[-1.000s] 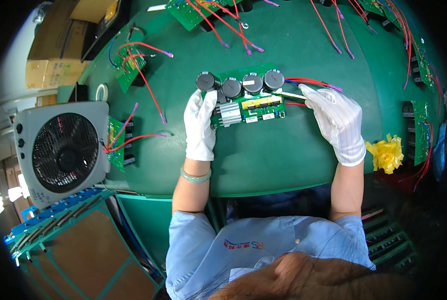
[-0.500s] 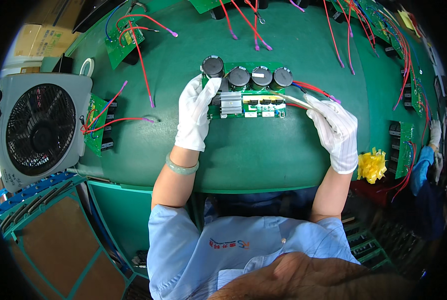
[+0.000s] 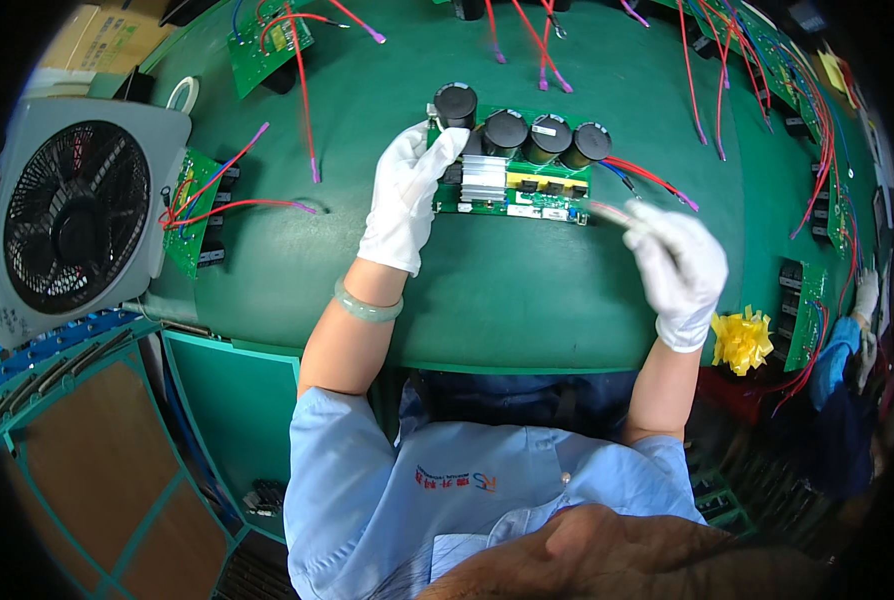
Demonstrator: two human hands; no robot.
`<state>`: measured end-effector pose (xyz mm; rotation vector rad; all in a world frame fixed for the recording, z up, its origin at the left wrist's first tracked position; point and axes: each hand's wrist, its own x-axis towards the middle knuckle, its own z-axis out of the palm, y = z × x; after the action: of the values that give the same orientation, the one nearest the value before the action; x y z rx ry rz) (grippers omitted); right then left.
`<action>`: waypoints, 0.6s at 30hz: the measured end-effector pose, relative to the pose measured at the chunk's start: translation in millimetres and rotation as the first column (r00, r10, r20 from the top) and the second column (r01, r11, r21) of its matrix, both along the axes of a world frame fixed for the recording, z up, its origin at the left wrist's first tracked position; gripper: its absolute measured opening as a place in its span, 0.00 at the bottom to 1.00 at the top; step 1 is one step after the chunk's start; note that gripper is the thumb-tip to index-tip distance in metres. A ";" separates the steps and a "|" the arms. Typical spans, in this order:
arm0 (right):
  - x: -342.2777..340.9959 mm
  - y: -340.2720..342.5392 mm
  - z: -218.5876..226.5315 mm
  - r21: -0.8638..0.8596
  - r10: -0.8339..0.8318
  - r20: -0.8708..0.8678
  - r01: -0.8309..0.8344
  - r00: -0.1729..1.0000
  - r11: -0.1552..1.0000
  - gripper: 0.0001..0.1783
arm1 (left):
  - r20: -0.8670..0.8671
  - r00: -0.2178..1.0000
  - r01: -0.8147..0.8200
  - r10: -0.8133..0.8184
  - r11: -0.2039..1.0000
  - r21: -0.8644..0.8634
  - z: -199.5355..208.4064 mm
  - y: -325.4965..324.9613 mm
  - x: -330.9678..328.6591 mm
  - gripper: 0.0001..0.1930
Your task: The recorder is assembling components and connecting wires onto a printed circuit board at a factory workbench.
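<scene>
My left hand (image 3: pixel 407 195), in a white glove, is closed on the left end of a green circuit board (image 3: pixel 487 207). The board carries several black cylindrical capacitors (image 3: pixel 549 140) in a row and a finned silver heatsink (image 3: pixel 483 179). Red and blue wires (image 3: pixel 642 172) stick out from its right end. My right hand (image 3: pixel 679 260), also gloved, pinches a thin pale rod-like tool (image 3: pixel 609 212). The tool's tip is close by the lower right corner of the board. Motion blurs it, and whether they touch is unclear.
At the left a grey box fan (image 3: pixel 77 215) stands by another wired board (image 3: pixel 195 212). More boards with red wires lie along the back and right, including one at upper left (image 3: pixel 265 60). A yellow ribbon bundle (image 3: pixel 742 340) sits at the near right edge. Another person's gloved hand (image 3: pixel 865 295) shows far right.
The whole view has shifted slightly. My right hand has drawn the tool back from over the board to its right corner. My left hand still grips the board's left end.
</scene>
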<state>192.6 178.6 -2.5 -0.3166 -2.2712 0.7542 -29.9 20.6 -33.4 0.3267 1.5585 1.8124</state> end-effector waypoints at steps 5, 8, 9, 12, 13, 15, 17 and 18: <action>-12.0 -24.2 -12.4 0.385 0.084 0.150 -0.137 0.985 0.913 0.19 | -0.023 1.000 -0.006 0.007 0.999 0.042 4.0 1.1 2.4 0.26; -14.1 -29.0 -17.5 0.415 0.067 0.138 -0.119 0.988 0.902 0.20 | 0.004 0.999 -0.033 0.033 0.998 0.061 4.9 1.3 4.7 0.25; -15.1 -30.2 -18.2 0.409 0.064 0.118 -0.107 0.991 0.906 0.20 | 0.016 0.999 -0.046 0.045 0.997 0.057 1.1 1.6 3.9 0.23; -14.4 -31.3 -15.4 0.429 0.038 0.111 -0.083 0.993 0.900 0.21 | 0.044 0.997 -0.073 0.069 0.991 0.113 -0.9 3.1 7.3 0.21; -13.0 -31.5 -15.0 0.434 0.043 0.107 -0.085 0.993 0.897 0.21 | 0.036 0.999 -0.043 0.038 0.990 0.134 -4.9 1.1 7.0 0.20; -11.3 -30.1 -14.3 0.461 -0.007 0.123 -0.051 0.992 0.886 0.22 | 0.025 0.994 -0.111 0.108 0.977 0.182 -10.7 3.5 12.7 0.19; -13.7 -30.8 -12.0 0.460 -0.014 0.131 -0.049 0.991 0.886 0.21 | 0.018 0.990 -0.137 0.136 0.964 0.226 -13.4 6.2 15.6 0.18; -14.6 -30.8 -11.3 0.453 -0.024 0.146 -0.045 0.989 0.890 0.21 | -0.055 0.983 -0.163 0.177 0.966 0.201 -11.3 7.1 18.3 0.19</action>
<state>178.0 147.7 -13.8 -0.1382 -2.5072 0.1855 -11.6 27.7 -44.7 0.3634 1.4983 2.1162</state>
